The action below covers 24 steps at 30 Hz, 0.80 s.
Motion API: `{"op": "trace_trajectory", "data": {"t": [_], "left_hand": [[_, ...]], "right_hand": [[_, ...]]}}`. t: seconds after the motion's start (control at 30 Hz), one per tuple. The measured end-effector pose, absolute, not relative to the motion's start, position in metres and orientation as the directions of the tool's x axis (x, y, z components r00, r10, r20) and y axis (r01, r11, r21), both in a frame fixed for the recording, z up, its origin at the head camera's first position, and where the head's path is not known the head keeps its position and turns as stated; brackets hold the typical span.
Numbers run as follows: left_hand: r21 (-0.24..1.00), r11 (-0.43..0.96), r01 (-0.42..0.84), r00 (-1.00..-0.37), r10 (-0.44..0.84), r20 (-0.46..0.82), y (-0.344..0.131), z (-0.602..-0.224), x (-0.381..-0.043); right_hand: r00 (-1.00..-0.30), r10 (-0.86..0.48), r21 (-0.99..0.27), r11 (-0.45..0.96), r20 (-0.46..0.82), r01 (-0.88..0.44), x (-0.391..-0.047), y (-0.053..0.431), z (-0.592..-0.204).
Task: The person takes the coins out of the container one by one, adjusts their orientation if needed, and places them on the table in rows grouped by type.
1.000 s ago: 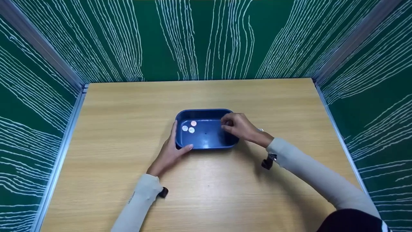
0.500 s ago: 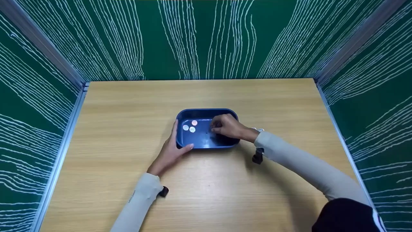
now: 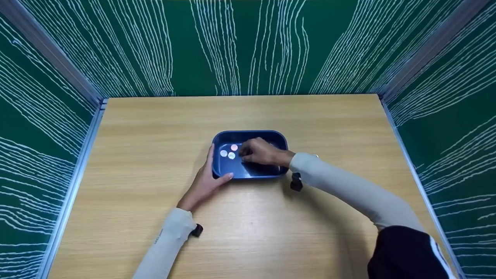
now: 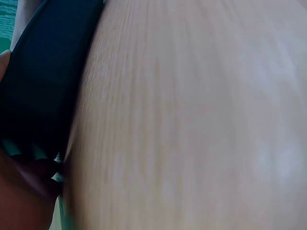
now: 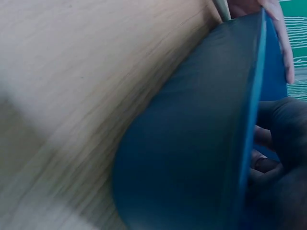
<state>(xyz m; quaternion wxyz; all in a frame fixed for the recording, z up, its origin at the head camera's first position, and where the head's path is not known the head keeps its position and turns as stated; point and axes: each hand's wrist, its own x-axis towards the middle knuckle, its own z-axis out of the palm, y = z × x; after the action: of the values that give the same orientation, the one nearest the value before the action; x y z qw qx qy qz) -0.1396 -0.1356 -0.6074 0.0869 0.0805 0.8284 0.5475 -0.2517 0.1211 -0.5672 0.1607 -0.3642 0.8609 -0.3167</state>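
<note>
A dark blue oblong tray (image 3: pixel 250 176) stands on the wooden table, with three coins in its left part: a silver coin (image 3: pixel 223 153), another silver coin (image 3: pixel 231 155) and a coppery coin (image 3: pixel 234 147). My left hand (image 3: pixel 202 184) holds the tray's left end, thumb along the front rim and fingers along the side. Reaching over the right rim, my right hand (image 3: pixel 261 152) is inside the tray with fingers bent and thumb close to them, just right of the coins. In the right wrist view, the tray wall (image 5: pixel 192 124) covers part of these fingers, and I cannot tell whether they pinch anything.
A small shiny object (image 3: pixel 317 155) shows on the table right of the tray, mostly behind the right sleeve (image 3: pixel 348 186). Green panels with white wavy lines (image 3: pixel 248 46) close off the table (image 3: pixel 155 131) at the back and both sides.
My right hand has moved left across the inside of the tray, toward the coins. The sleeve now covers most of the shiny objects at right. The left hand, tray and three coins stay put.
</note>
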Motion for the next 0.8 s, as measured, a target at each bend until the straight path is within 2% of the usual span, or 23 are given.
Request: {"op": "trace_trajectory", "data": {"t": [0.43,0.8], "left_hand": [[0.914,0.400,0.064,-0.970,0.239,-0.037,-0.139,-0.610,-0.141],[0.912,0.406,0.053,-0.973,0.228,-0.045,-0.137,-0.611,-0.142]], "right_hand": [[-0.658,-0.752,-0.686,0.503,-0.046,-0.526,-0.259,0.102,-0.568],[-0.700,-0.713,-0.693,0.523,-0.037,-0.496,-0.260,0.097,-0.576]]}}
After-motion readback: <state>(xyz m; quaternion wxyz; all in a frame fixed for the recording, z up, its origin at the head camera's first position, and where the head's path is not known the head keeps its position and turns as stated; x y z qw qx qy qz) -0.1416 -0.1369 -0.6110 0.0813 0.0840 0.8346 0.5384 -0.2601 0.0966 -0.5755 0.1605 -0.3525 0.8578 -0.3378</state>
